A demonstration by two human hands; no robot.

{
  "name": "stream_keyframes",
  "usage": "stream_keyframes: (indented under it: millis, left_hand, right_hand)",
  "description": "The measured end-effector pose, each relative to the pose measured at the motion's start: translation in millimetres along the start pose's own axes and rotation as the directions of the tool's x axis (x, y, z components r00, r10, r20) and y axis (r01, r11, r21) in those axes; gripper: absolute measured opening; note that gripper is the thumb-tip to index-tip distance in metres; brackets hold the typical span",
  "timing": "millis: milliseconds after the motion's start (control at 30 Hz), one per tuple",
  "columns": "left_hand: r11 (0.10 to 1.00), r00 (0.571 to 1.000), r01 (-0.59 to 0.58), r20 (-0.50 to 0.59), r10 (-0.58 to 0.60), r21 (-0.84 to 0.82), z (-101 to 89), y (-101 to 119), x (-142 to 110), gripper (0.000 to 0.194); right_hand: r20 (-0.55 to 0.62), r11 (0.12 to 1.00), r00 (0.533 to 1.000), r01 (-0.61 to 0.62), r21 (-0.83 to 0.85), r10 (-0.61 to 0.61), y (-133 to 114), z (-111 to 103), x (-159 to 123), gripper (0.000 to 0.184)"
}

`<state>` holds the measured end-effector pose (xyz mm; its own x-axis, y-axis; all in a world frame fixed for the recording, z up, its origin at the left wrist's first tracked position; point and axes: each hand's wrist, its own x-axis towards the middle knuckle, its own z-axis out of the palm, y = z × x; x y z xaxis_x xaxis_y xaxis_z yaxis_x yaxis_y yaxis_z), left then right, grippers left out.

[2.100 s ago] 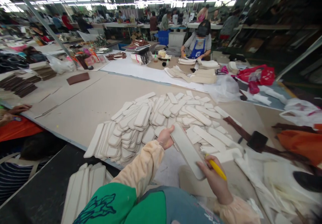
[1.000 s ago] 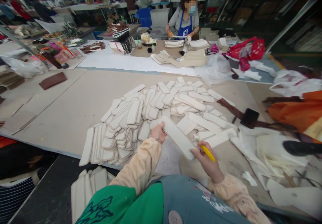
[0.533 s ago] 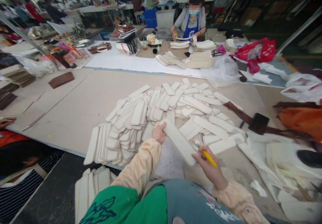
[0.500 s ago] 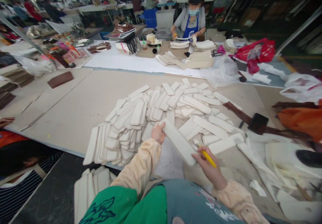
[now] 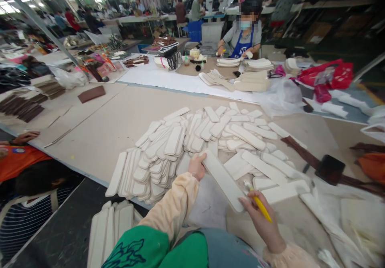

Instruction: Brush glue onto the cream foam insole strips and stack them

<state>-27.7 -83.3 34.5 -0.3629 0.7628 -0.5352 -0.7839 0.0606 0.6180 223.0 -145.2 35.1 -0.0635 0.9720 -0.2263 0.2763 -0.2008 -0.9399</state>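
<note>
My left hand [image 5: 197, 166] is closed on the upper left end of a long, cream-white strip with rounded corners [image 5: 224, 181]. At the strip's lower right end, the fingers of my right hand [image 5: 261, 212] touch its edge. That same hand also grips a yellow-handled tool [image 5: 262, 209] with a whitish tip; its exact kind I cannot make out. Just beyond my hands lies a big heap of similar white strips [image 5: 173, 139], some in leaning rows on the left and others scattered to the right.
More strips [image 5: 112, 228] stand beside my left sleeve, below the table's edge. A dark square object [image 5: 330, 169] lies on brown strips at right. Across the table [image 5: 99, 127] a co-worker [image 5: 245, 35] in a blue apron sits; another person [image 5: 33, 204] is close at left.
The view has shifted, so everything sits lower and further right in the picture. Both hands keep their hold on the strip and the yellow-handled tool.
</note>
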Motion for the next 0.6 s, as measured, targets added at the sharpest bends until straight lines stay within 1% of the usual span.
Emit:
stream_keyframes:
  millis: [33,100,167,233,300,433,533,600]
  left_hand:
    - [0.999,1.000,-0.015,0.026,0.014,0.037,-0.4,3,0,0.032]
    - [0.990,0.999,-0.040,0.042,0.034,0.134,-2.0,9,1,0.040]
    - [0.970,0.998,-0.042,0.058,0.028,0.239,-4.3,13,3,0.040]
    - [0.957,0.997,-0.027,0.079,0.004,0.289,-6.9,15,7,0.037]
    - [0.962,0.997,-0.005,0.080,-0.018,0.274,-9.4,15,11,0.034]
    - [0.973,0.996,0.053,0.053,-0.066,0.224,-13.9,14,18,0.025]
    - [0.971,0.988,0.140,0.034,-0.149,0.193,-16.6,15,22,0.015]
    - [0.964,0.980,0.190,0.029,-0.199,0.187,-17.9,17,24,0.011]
  right_hand:
    - [-0.011,1.000,1.000,-0.006,0.011,0.006,1,-1,2,0.042]
    - [-0.032,0.999,0.999,-0.016,0.030,0.017,1,-2,4,0.045]
    - [-0.060,0.999,0.998,-0.017,0.040,0.020,0,-4,6,0.044]
    - [-0.092,0.999,0.996,-0.006,0.035,0.010,-2,-5,6,0.042]
    - [-0.107,1.000,0.994,0.004,0.028,-0.001,-5,-6,7,0.040]
    - [-0.083,1.000,0.996,0.017,0.003,-0.016,-11,-7,11,0.033]
    - [-0.056,0.999,0.998,0.030,-0.021,-0.031,-13,-6,16,0.030]
    - [-0.053,1.000,0.998,0.028,-0.005,-0.028,-11,-4,21,0.031]
